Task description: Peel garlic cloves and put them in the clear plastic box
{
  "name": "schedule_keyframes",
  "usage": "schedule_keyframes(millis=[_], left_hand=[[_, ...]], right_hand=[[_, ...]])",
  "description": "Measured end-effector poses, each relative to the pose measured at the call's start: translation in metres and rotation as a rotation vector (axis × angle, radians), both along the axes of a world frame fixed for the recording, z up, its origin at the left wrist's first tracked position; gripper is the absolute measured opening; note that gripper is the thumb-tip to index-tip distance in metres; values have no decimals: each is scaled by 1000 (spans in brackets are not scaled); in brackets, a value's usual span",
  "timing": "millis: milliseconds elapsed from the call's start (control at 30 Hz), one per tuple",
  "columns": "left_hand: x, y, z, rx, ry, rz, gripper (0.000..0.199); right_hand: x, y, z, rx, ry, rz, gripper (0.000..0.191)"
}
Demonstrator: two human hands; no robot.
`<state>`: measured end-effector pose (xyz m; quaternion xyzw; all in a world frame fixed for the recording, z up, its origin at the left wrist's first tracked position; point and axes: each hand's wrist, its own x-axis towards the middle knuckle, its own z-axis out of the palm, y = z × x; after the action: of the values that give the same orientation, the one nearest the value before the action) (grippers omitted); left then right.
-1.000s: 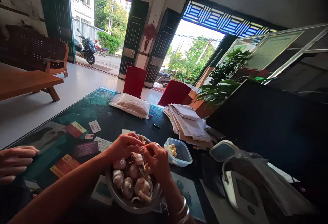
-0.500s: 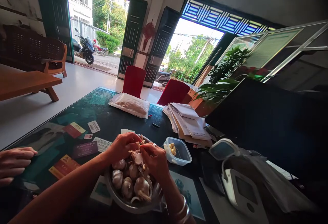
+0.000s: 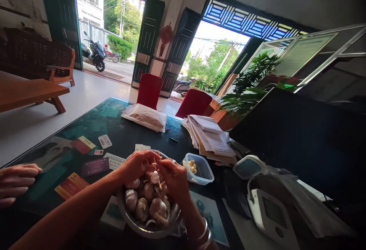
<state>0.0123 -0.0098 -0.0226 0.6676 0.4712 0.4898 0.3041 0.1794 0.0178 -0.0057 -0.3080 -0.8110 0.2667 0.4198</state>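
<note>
Over a metal bowl (image 3: 123, 208) of whole garlic bulbs (image 3: 142, 208), my left hand (image 3: 140, 163) and my right hand (image 3: 175, 177) meet fingertip to fingertip. Between them they pinch a small garlic clove (image 3: 154, 165), partly hidden by the fingers. Just below, a broken piece of garlic bulb (image 3: 154, 177) rests on top of the pile with bits of papery skin. Right of my right hand stands a clear plastic container (image 3: 206, 172) holding several peeled garlic cloves (image 3: 193, 166).
Another person's hand (image 3: 18, 183) lies at the left on the glass-topped table (image 3: 94, 122). Cards (image 3: 95, 166) sit near my left arm. Stacked papers (image 3: 208, 135), a wrapped packet (image 3: 145, 117), a blood pressure monitor (image 3: 270, 212) and a dark screen (image 3: 300, 147) are around.
My fingers have shifted slightly over the bowl, still pinching at the garlic. The loose skin on the top piece has moved, showing a whiter surface. Other things stay put.
</note>
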Motion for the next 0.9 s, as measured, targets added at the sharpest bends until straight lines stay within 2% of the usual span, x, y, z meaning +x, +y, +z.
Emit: schedule_keyframes(millis=[133,267,500,900], left_hand=[[1,-1,4,-9,-43,8,27],[0,-2,8,12,-48,29,24],[-2,0,2,91,4,44,16],[-3,1,0,67,-16,13,17]], right_hand=[[0,1,0,4,-18,-29,10],[1,1,-1,-4,-13,1,9],[1,2,-3,22,8,47,10],[4,3,-1,71,-68,77,11]])
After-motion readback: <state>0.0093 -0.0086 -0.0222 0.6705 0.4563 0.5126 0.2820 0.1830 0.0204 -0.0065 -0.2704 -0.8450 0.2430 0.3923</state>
